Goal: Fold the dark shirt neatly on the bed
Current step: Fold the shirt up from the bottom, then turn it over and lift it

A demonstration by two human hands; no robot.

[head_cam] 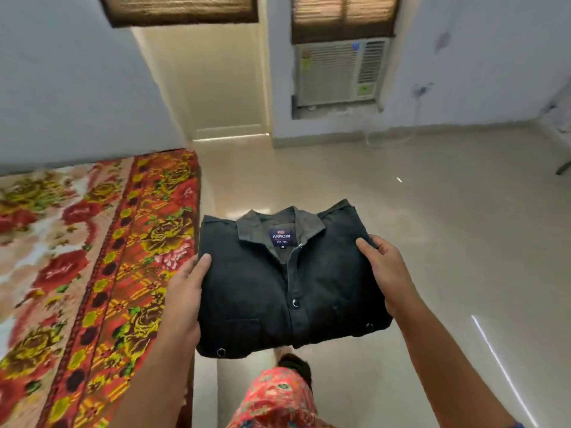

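The dark shirt (290,282), already folded square, is held in the air beside the bed (92,257), left hand (188,291) and right hand (389,273) each clamped on a side edge. To finish well, keep it level and the grip even, then lower it flat onto the bed.

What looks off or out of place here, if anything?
The folded shirt is off the bed: the left hand and right hand hold it in the air over the floor, beside the bed. The fold itself looks square, collar on top.
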